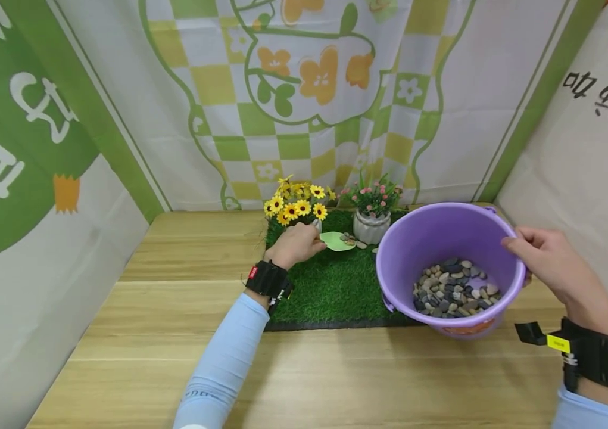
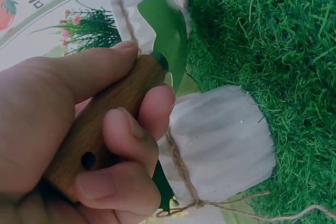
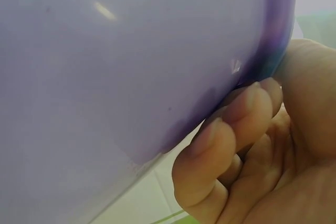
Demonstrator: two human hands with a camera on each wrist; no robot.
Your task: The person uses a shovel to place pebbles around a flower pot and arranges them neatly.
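Observation:
My left hand point(image 1: 295, 244) grips the wooden handle point(image 2: 113, 114) of a small garden trowel point(image 1: 336, 241). Its green blade point(image 2: 170, 30) reaches over artificial turf point(image 1: 330, 292). A few pebbles point(image 1: 349, 239) sit at the blade's tip; whether they all lie on it I cannot tell. With thumb over the rim and fingers curled beneath it, my right hand point(image 1: 555, 262) holds a purple bucket point(image 1: 411, 244), tilted so its mouth faces me. Many pebbles point(image 1: 456, 289) lie in the bucket. In the right wrist view, the fingers point(image 3: 207, 150) touch the bucket's outer wall point(image 3: 131, 77).
Behind the trowel stands a pot of yellow flowers point(image 1: 295, 202), partly hidden by my left hand. A white pot point(image 1: 371, 227) with pink flowers stands right of it. The turf lies on a wooden table point(image 1: 175, 322) against a printed cloth backdrop point(image 1: 309, 137).

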